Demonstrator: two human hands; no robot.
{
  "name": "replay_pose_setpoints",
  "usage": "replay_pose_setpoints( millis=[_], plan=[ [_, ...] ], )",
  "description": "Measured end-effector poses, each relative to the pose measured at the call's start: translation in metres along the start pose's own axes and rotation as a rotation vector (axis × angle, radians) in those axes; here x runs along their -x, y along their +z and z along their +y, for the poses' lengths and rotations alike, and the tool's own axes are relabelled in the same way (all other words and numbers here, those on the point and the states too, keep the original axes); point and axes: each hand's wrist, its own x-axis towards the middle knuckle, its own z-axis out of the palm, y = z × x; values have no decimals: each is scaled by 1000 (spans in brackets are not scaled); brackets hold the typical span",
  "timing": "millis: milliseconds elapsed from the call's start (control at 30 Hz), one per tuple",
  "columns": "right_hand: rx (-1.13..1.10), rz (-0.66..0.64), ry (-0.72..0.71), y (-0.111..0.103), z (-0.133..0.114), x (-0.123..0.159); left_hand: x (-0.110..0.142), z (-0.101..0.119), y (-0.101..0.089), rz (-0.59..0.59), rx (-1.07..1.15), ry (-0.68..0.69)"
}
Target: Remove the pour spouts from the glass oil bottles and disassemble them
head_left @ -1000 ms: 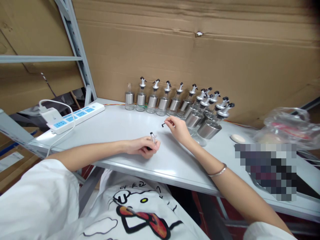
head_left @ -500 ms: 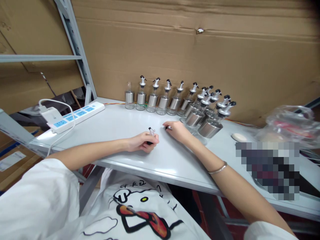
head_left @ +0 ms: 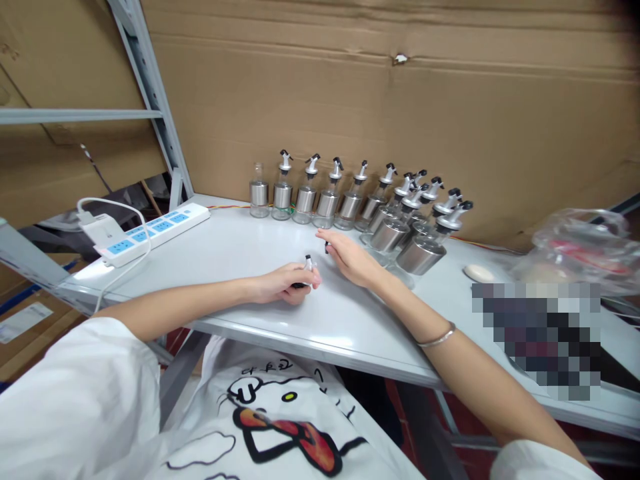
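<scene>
Since the earlier frame the right hand (head_left: 355,260) has straightened its fingers, which reach slightly farther away and leftward, while the small pourer (head_left: 309,263) in the left hand (head_left: 285,283) has swung from near upright to a slight rightward lean.

The pourer sits in the left fist, the fingers curled narrow around it and the thumb laid across. Its black tip points up, above the thumb; its dark stopper (head_left: 299,285) shows lower, between thumb and curled fingers, so the long axis runs steeply upward, tip a little to the right. The rest is hidden by the fingers.

The right fingers lie flat and close together, tips pointing left and away. Just under them shows the end of a small black piece (head_left: 327,247), pointing downward; the rest is covered, so its long axis, and whether the fingers grip it, cannot be told.

Beyond the right fingertips, apart from them, stand steel-banded bottles (head_left: 327,209), most topped with pourers; an uncapped bottle (head_left: 259,195) ends the row, away and left of those fingers. Well left of the left fingers lies a power strip (head_left: 187,220).
</scene>
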Motion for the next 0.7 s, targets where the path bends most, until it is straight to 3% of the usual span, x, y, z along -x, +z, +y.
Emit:
replay_pose_setpoints(
  millis=[167,300,500,700],
  plan=[
    [-53,80,-222,-13,-41,-5,-1,0,-1,-17,-50,-13],
    [-81,97,-254,-16,-55,-5,-1,-1,-1,-42,-76,-10],
    [-234,74,-123,-22,-56,-7,1,-2,2,-10,-18,28],
    [-503,-138,179,-27,-59,-11,1,0,3,-30,-73,11]
  ],
)
